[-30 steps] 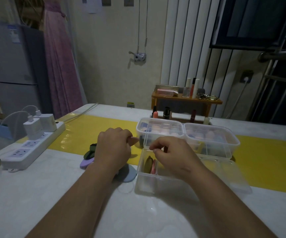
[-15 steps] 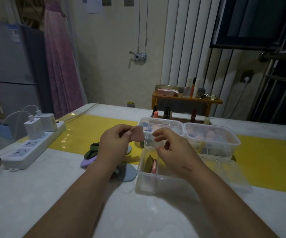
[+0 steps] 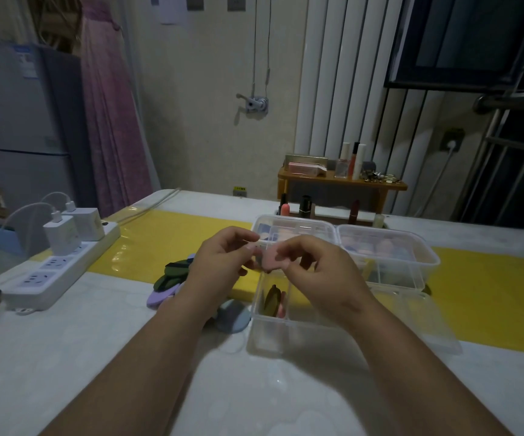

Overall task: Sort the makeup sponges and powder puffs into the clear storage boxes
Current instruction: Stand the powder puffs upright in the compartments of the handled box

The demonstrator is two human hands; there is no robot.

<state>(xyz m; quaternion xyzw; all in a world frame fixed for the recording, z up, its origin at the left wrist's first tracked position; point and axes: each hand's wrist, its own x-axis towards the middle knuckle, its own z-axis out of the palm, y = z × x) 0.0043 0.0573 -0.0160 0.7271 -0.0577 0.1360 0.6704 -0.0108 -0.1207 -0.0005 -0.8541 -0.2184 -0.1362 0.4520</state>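
1. A pink sponge (image 3: 269, 260) is held in the air, just above the far left corner of the near box (image 3: 286, 324).
2. The left hand (image 3: 223, 265) pinches the sponge's left edge between thumb and fingertips. The right hand (image 3: 323, 272) curls its fingers round the right edge. Neither holds anything else.
3. The near box is clear, open and divided. A left compartment holds an olive puff (image 3: 271, 300) and a pink one, both standing on edge. The right arm hides much of the rest.
4. Two back boxes (image 3: 386, 243) sit side by side just behind it, with many pastel sponges showing through their walls.
5. Loose puffs (image 3: 172, 273) lie on the bench (image 3: 97, 341) left of the near box: dark green, lilac and one blue-grey, partly under the left wrist.
6. The sorting looks well along. The held sponge and this small pile appear to be what is left.
7. A power strip (image 3: 59, 272) lies at the far left, well apart.
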